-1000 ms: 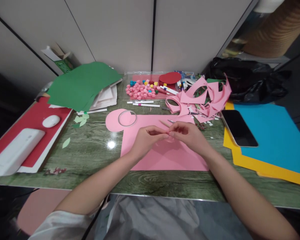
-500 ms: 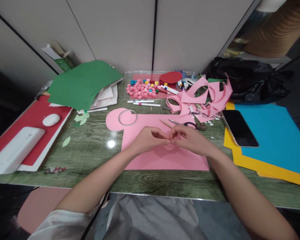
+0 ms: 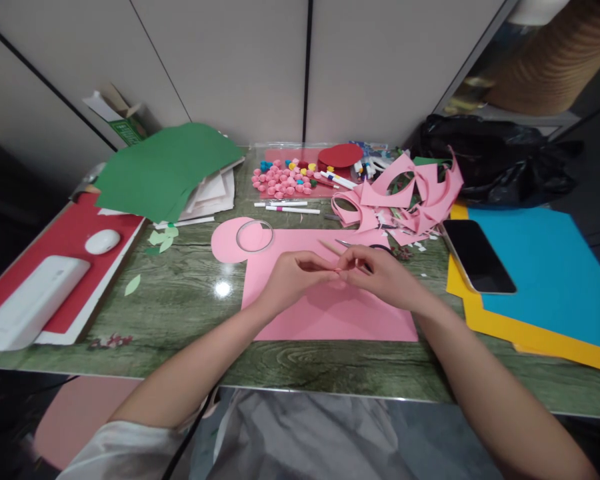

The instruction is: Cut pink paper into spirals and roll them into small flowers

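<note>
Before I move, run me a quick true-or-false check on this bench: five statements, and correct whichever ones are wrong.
1. The left hand and right hand meet at a small pink piece above the large pink sheet. True.

2. The phone lies across the blue sheet and yellow sheet. True.

3. The white oval object sits on the green paper. False: the white oval object is on the red sheet.

4. The little rolled pieces are all pink. False: the rolled pieces are mostly pink, with blue and yellow ones among them.

5. The thin ring is in the right hand. False: the ring lies at the large pink sheet's far left corner.
</note>
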`<act>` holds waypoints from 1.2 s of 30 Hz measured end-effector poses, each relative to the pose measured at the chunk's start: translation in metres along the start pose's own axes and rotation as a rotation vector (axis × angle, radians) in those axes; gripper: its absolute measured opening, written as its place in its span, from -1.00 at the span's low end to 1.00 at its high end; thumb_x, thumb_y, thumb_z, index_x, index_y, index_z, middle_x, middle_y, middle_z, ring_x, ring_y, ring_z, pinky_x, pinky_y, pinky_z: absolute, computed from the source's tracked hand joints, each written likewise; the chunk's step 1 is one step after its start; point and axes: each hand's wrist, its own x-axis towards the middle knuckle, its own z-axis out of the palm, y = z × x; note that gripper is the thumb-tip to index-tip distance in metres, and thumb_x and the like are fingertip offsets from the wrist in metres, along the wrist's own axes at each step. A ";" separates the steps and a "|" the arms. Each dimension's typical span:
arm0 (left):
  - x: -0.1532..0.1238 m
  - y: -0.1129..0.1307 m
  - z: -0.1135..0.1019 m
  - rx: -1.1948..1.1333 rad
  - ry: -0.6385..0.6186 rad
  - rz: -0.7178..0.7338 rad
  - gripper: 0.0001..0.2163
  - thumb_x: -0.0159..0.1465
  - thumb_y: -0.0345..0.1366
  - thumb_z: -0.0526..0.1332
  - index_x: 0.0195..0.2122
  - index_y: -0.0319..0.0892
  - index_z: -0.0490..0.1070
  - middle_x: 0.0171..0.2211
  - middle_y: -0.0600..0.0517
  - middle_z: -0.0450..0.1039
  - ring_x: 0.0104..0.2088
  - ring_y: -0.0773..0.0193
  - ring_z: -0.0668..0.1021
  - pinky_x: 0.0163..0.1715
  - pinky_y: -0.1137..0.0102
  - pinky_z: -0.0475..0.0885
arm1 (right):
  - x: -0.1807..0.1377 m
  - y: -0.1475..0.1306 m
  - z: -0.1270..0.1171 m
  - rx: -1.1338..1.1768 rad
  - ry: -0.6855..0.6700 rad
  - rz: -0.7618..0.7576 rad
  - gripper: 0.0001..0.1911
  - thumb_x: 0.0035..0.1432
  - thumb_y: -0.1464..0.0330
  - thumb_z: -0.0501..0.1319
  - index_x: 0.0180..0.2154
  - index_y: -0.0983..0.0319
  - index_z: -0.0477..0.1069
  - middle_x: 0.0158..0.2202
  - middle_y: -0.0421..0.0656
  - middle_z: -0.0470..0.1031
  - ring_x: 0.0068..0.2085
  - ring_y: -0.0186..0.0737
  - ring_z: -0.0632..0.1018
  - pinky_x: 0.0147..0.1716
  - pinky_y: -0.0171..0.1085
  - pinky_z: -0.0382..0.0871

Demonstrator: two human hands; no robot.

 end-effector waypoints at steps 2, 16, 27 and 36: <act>0.000 -0.001 0.001 -0.049 0.009 0.009 -0.80 -0.06 -0.24 0.38 -0.42 -0.22 0.52 -0.42 -0.01 0.58 -0.40 0.26 0.59 -0.29 0.37 0.47 | 0.001 0.000 0.002 0.028 0.032 0.014 -0.88 0.05 0.30 0.17 -0.43 0.22 0.38 -0.46 -0.23 0.42 -0.40 -0.30 0.39 -0.41 -0.31 0.18; -0.002 -0.007 0.002 0.081 0.010 0.047 -0.83 -0.02 -0.28 0.34 -0.40 -0.23 0.53 -0.40 -0.03 0.57 -0.38 0.26 0.58 -0.38 0.45 0.46 | 0.000 0.002 0.005 -0.162 0.043 -0.031 -0.97 -0.02 0.41 0.16 -0.43 0.22 0.36 -0.41 -0.20 0.42 -0.33 -0.24 0.41 -0.33 -0.28 0.21; -0.002 -0.007 0.003 0.132 0.014 0.069 -0.84 -0.01 -0.28 0.33 -0.42 -0.24 0.52 -0.43 -0.01 0.57 -0.41 0.28 0.58 -0.37 0.45 0.46 | 0.000 0.002 0.003 -0.252 0.044 -0.125 -0.94 -0.06 0.47 0.18 -0.45 0.21 0.37 -0.44 -0.20 0.41 -0.32 -0.22 0.40 -0.32 -0.27 0.20; -0.001 -0.007 0.003 -0.110 0.101 0.049 -0.80 -0.07 -0.28 0.39 -0.42 -0.25 0.52 -0.40 -0.04 0.58 -0.38 0.25 0.58 -0.32 0.38 0.48 | 0.002 0.005 0.005 0.016 0.137 -0.024 -0.93 0.02 0.36 0.23 -0.46 0.22 0.39 -0.44 -0.23 0.39 -0.37 -0.29 0.36 -0.40 -0.32 0.14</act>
